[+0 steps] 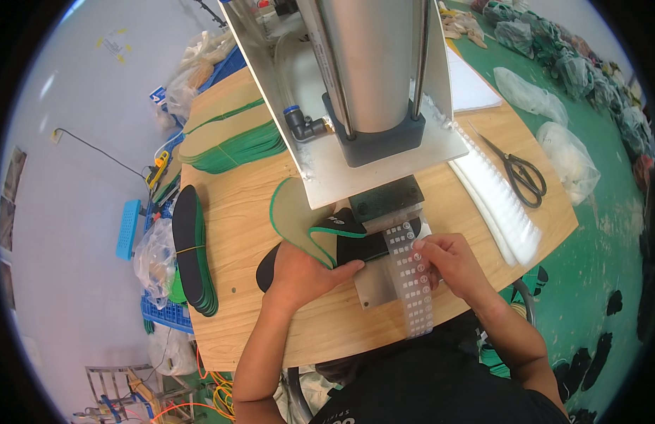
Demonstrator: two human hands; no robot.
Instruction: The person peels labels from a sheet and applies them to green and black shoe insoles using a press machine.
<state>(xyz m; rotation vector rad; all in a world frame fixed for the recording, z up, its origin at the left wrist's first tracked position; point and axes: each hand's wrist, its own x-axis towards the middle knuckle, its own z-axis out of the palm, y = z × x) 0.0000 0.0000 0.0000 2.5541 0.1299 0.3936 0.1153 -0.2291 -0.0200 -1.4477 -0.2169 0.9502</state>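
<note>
My left hand (299, 277) grips a bent insole, with beige underside (288, 208), green edge and a folded-over black tip (339, 223) bearing a small white print. Its thumb lies along a black insole (359, 246) stretched over the metal base plate (375, 284); some of its fingers are hidden under the insole. My right hand (451, 265) pinches a clear strip of small white transfer labels (413, 297) between thumb and fingers. The strip's upper end lies over the black insole, just under the press head (387, 201), and its lower end hangs toward my body.
The press, with its silver cylinder (375, 63), rises at the table's far middle. Stacked beige insoles (232, 145) stand back left; a banded black bundle (191, 247) lies at the left edge. To the right are white label strips (493, 205) and black scissors (523, 177).
</note>
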